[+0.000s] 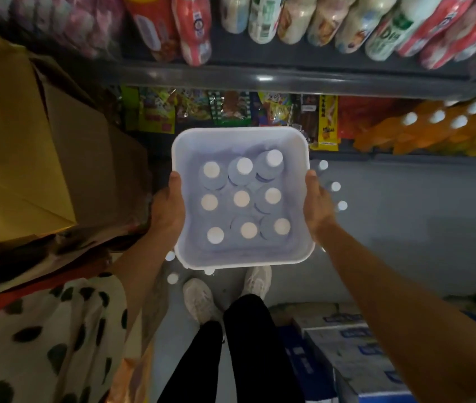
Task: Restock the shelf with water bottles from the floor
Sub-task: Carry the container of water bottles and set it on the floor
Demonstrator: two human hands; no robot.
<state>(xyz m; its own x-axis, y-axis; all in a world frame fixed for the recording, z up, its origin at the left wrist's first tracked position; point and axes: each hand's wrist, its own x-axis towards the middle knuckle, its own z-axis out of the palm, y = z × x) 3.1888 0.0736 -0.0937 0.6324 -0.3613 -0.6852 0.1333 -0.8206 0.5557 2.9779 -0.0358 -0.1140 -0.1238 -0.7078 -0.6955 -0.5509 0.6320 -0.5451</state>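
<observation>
A store shelf (289,82) runs across the top of the view, its grey edge catching a glint of light, with rows of large bottles lying on the upper level and snack packets (222,112) standing on the level below. To the left rise stacked cardboard boxes (27,135), brown and yellow, well clear of the shelf front. On the lower shelf at the right sit orange drink bottles (446,126) with white caps. In the middle, held in the air above the grey floor (405,222), is a square white plastic tub (186,141) with rounded corners (seen from straight above). The left hand (167,210) grips the tub's left wall, thumb hooked over the rim and fingers hidden underneath; the right hand (318,207) grips the right wall in the same way, thumb on the rim, fingers out of sight below. Inside the tub stand nine water bottles (241,198) in three rows of three, upright, white caps up, close against one another. More water bottles stand on the floor, their caps (335,186) showing just past the right hand and others near the tub's lower left corner. Below the tub are two pale shoes (199,301) on the floor, and printed cartons (356,353) lie at the lower right.
</observation>
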